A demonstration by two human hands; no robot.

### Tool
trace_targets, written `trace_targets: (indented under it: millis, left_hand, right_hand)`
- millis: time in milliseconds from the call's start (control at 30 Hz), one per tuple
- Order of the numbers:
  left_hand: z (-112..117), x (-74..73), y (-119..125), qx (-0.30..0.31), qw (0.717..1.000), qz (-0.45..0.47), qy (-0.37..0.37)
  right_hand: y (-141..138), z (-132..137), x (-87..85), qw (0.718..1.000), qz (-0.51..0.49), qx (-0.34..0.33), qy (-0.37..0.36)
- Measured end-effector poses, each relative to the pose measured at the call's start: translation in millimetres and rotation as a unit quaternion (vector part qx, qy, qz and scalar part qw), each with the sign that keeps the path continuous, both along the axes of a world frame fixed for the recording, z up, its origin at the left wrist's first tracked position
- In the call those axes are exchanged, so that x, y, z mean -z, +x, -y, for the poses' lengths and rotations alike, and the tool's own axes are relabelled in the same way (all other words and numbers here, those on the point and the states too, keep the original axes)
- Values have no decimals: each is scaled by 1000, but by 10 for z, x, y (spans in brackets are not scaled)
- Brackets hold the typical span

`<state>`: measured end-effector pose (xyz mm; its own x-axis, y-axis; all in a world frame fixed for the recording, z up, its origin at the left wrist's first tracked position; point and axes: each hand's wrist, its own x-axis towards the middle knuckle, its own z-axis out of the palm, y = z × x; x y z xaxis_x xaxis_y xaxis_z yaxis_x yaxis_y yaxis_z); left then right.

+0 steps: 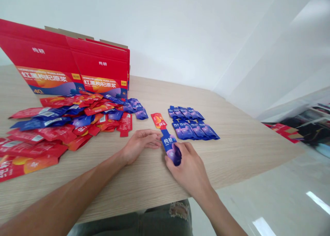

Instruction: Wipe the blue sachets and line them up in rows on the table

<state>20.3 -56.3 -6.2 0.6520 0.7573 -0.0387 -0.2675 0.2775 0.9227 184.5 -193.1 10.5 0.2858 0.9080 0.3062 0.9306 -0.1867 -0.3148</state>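
Holding a blue pouch (168, 145) over the table (144, 184) in the grip of the right hand (189, 167), with the left hand (139, 145) loosely open beside it, close to a red pouch (157, 120)

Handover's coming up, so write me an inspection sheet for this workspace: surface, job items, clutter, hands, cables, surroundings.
Surface: pale wood-grain table.
Job items: blue packet in hand; red packet just past its top end; blue packets in two rows to the right.
Clutter: mixed red and blue pile at left, red packaging behind it.
Hands: right hand grips the blue packet; left hand beside it, contact unclear.
Cables: nothing seen.
Surroundings: white wall behind, shiny floor, blurred items far right.
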Motion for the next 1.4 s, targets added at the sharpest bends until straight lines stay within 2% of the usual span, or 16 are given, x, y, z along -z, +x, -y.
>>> trace_targets:
  millis: [133, 300, 567, 833, 1067, 1167, 1267, 1400]
  left_hand:
    - [3, 12, 5, -1, 1000, -3, 19]
    - [-2, 28, 6, 2, 999, -6, 45]
    - [4, 36, -6, 2, 998, -11, 59]
    - [7, 0, 25, 13, 998, -23, 62]
    - [5, 22, 13, 13, 997, -29, 69]
    - [4, 22, 16, 15, 997, -29, 69]
    - [6, 20, 20, 18, 997, -32, 70]
    - [12, 31, 41, 17, 996, -40, 77]
  right_hand:
    - [288, 313, 40, 994, 55, 75, -51]
    - [472, 416, 38, 984, 80, 121, -101]
    - [447, 376, 11, 980, 100, 125, -120]
    - [501, 343, 110, 972, 165, 128, -109]
    - [502, 327, 150, 972, 177, 125, -92]
    - [494, 321, 90, 970, 180, 126, -102]
    - [448, 273, -62, 974, 183, 105, -84]
    - [237, 36, -355, 989, 144, -2, -35]
